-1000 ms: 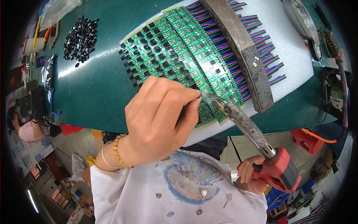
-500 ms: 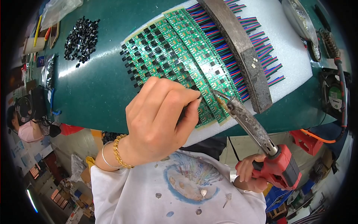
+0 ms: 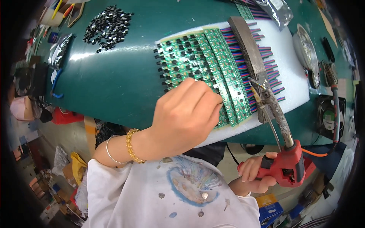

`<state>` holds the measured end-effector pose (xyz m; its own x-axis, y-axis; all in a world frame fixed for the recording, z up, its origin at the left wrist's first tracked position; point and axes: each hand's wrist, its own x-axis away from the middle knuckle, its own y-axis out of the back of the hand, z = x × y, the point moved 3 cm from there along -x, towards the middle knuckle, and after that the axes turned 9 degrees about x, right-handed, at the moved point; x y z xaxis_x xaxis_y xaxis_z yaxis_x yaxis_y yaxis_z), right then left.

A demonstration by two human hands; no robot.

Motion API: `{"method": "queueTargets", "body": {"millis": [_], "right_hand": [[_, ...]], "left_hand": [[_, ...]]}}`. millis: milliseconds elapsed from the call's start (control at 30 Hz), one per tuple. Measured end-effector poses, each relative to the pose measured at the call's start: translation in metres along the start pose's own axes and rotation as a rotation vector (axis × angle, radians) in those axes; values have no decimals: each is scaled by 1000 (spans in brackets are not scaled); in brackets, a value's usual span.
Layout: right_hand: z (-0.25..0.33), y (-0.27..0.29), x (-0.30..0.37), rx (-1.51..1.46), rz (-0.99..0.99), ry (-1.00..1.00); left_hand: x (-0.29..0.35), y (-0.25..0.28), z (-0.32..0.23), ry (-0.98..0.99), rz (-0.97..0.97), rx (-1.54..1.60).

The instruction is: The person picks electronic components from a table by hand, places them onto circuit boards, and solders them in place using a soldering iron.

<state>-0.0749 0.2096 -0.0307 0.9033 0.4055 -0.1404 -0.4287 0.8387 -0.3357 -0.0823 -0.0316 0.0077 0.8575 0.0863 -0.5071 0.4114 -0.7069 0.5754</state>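
Note:
My left hand (image 3: 186, 112) is closed in a pinch over the near part of the green circuit boards (image 3: 224, 57); whatever its fingertips hold is hidden. Rows of small black components line the left side of the boards. In my right hand (image 3: 256, 174) is a red-handled soldering gun (image 3: 291, 167), its fingers wrapped round the grip. The gun's metal barrel points up and away, with its tip over the coloured wires beside a heavy metal bar (image 3: 245, 45). That bar lies across the wires (image 3: 272, 70) running out from the right side of the boards.
White foam (image 3: 298, 91) lies under the boards on the green table (image 3: 114, 83). A heap of black components (image 3: 108, 28) sits at the far left. At the right are a metal bowl (image 3: 304, 47), a coiled holder (image 3: 329, 72) and a fan (image 3: 329, 117). A silvery bag (image 3: 277, 11) lies at the back.
The soldering gun's tip has moved right, from over the boards beside my left fingertips to the wires by the metal bar. My left hand stays pinched at the boards. The whole view has shifted.

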Motion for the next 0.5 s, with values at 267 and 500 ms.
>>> {"method": "queueTargets", "body": {"millis": [267,500], "right_hand": [[-2,-6,-4,-89,-91,31],[-3,0,-3,-21,-215,-3]], "left_hand": [[8,4,-7,-65,-24,-67],[26,121,95,180,-260,-580]]}}
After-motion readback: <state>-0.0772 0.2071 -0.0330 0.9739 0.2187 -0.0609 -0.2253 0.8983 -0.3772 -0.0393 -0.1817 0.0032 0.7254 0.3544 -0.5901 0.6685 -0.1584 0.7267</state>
